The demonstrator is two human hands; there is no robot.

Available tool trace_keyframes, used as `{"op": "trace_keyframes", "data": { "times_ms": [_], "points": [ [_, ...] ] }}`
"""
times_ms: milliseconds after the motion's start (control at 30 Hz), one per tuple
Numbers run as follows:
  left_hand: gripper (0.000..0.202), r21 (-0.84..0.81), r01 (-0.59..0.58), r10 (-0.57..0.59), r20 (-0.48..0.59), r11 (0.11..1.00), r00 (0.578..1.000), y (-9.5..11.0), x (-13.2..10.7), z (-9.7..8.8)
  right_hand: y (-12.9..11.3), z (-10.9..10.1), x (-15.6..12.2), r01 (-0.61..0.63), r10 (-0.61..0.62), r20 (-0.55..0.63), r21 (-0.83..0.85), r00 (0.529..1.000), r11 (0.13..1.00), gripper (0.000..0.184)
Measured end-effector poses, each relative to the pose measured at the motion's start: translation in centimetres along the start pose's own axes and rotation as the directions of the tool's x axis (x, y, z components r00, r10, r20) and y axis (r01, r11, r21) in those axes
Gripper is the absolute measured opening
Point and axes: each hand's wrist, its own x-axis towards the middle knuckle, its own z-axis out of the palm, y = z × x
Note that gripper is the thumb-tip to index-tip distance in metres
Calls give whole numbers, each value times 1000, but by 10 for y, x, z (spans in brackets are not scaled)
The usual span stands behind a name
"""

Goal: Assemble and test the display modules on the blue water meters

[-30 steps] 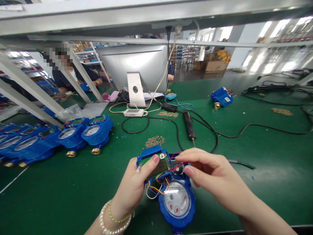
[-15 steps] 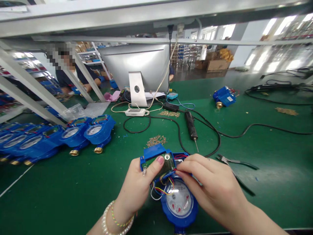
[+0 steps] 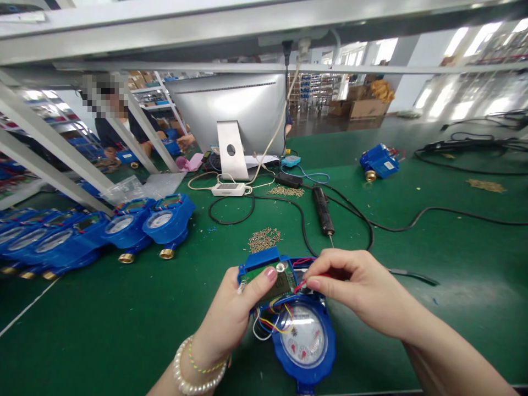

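A blue water meter (image 3: 304, 352) with a round clear dial lies in front of me, its upper housing uncovered. My left hand (image 3: 237, 300) grips the circuit board (image 3: 270, 281) in its blue frame, thumb on the face beside a small display. A coil spring (image 3: 241, 286) sticks out at the board's left end. Thin coloured wires (image 3: 275, 322) loop from the board down over the dial's edge. With thumb and forefinger, my right hand (image 3: 350, 283) pinches a red wire (image 3: 300, 286) at the board's right side. The wire's far end is hidden by the fingers.
Several blue meters (image 3: 167, 220) stand in a row at left, another meter (image 3: 378, 162) at far right. Beyond my hands lie loose screws (image 3: 264, 240), an electric screwdriver (image 3: 322, 212) and a black cable. A monitor (image 3: 235, 110) stands behind; a person (image 3: 127, 129) works at back left.
My right hand has drawn back slightly to the right, and the red wire now shows between its fingertips. It now covers most of the pliers. My left hand keeps its hold.
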Motion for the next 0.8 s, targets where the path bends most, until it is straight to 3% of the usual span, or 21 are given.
{"op": "trace_keyframes", "data": {
  "times_ms": [167, 300, 567, 667, 800],
  "points": [
    [22, -96, 14, -16, -22, 995, 1000, 3, 1, 5, -2, -6, -3, 104, -106, -17, -86, 994, 991, 10],
    [21, -139, -9, 5, -30, 990, 1000, -1, 1, 3, 6, -13, 0, 98, -97, 25, -83, 995, 992, 12],
    [35, -34, 1, 4, 162, 999, 987, -3, 3, -8, 15, -10, 12, 57, -37, 121, -162, 992, 985, 18],
    [36, 18, 5, -9, 228, 1000, 974, -3, 4, -7, 8, -1, 16, 100, -70, 127, -248, 989, 964, 17],
    [43, 28, 50, -55, 232, 998, 971, -3, 4, -8, -1, 11, 20, 170, -126, 154, -316, 980, 933, 19]
  ]
}}
